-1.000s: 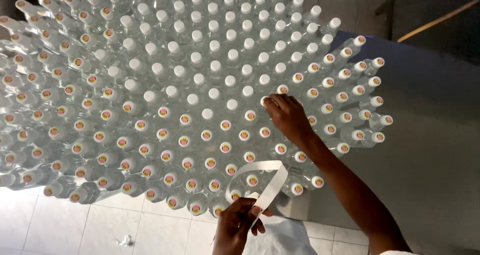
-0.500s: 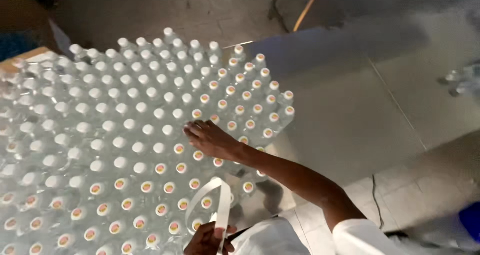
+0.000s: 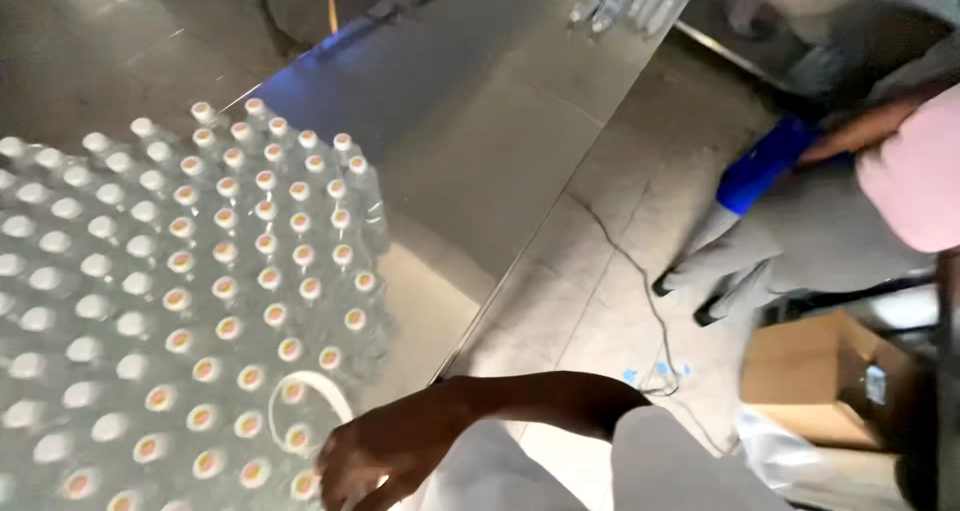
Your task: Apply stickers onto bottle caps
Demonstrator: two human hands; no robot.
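Bottles stood massed on the metal table across the left of the frame; those toward the cluster's right edge and bottom carried round orange-centred stickers on their caps, while plain white caps remained at far left, so labelling appeared partly done. A white backing strip curled over the caps at lower centre; the right hand rested at the strip with fingers loosely bent, grip not discernible; the left hand was out of view. A co-worker's sleeve and a cardboard box occupied the right. Against the frame half a second earlier, the view had swung right and the right hand had drawn back from the caps to the strip.
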